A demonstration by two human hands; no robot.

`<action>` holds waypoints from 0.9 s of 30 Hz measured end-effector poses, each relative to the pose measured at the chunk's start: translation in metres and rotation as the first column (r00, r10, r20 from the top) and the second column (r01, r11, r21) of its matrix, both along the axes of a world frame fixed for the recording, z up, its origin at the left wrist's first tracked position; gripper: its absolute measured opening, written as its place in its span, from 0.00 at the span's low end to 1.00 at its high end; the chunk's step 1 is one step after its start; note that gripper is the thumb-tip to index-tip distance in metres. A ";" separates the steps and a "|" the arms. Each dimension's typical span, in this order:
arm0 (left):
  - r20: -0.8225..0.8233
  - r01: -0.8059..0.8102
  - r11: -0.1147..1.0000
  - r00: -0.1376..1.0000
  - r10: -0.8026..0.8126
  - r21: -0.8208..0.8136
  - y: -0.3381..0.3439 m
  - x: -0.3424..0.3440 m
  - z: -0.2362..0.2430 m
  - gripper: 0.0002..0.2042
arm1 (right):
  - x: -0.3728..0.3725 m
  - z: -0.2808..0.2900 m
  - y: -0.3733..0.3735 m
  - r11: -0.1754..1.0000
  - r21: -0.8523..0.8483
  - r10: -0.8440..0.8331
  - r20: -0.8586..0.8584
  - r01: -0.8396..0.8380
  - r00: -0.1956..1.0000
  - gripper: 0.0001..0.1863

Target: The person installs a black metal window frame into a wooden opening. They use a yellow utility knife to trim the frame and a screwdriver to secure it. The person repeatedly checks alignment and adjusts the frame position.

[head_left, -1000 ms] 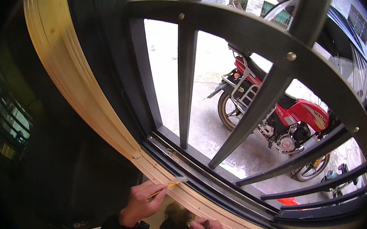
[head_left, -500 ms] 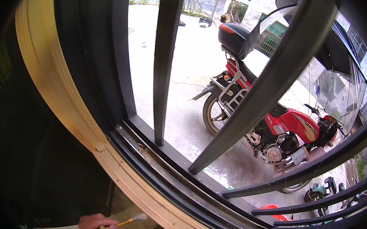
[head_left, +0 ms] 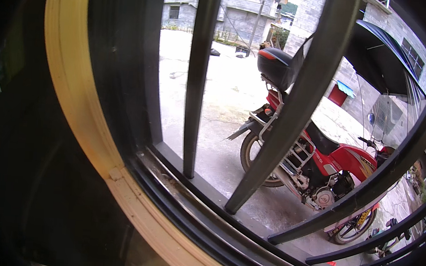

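Neither my left hand nor my right hand shows at this moment. Before me stands a window with a pale wooden frame (head_left: pixel 138 202) running down the left and along the bottom. Inside it lies a dark sill track (head_left: pixel 187 199), with some brownish debris at its left corner. Dark metal bars (head_left: pixel 196 81) rise from the outer ledge beyond the track. No brush or other tool is visible.
Outside the bars, a red motorcycle (head_left: pixel 345 157) with a black rear box (head_left: pixel 273 66) and a canopy (head_left: pixel 382 56) stands on pale concrete. Grey buildings (head_left: pixel 233 18) lie behind. A dark surface (head_left: pixel 56 190) fills the lower left inside.
A hand holding a small brush with a yellow handle, at the bottom earlier, has left the picture. My view has tilted up, so the window and motorcycle sit lower and further right.
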State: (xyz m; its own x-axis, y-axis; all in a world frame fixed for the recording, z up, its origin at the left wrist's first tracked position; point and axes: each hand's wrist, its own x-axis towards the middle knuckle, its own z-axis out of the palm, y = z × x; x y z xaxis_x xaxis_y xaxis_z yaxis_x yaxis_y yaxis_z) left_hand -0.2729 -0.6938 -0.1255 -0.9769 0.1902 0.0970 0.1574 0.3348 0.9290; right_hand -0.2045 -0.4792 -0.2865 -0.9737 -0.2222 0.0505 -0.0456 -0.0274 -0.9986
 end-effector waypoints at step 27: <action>0.140 -0.215 0.969 0.963 0.232 -0.124 0.032 -0.001 0.078 0.19 | -0.095 0.207 -0.058 0.978 -0.076 -0.161 0.305 0.193 0.939 0.14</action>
State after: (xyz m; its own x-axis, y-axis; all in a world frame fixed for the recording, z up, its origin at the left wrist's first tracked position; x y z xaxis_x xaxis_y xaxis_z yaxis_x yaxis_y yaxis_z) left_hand -0.2741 -0.6614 -0.0474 -0.9973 -0.0334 -0.0647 -0.0728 0.4438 0.8932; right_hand -0.2995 -0.5367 -0.0798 -0.9712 -0.0541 -0.2322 0.2378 -0.1497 -0.9597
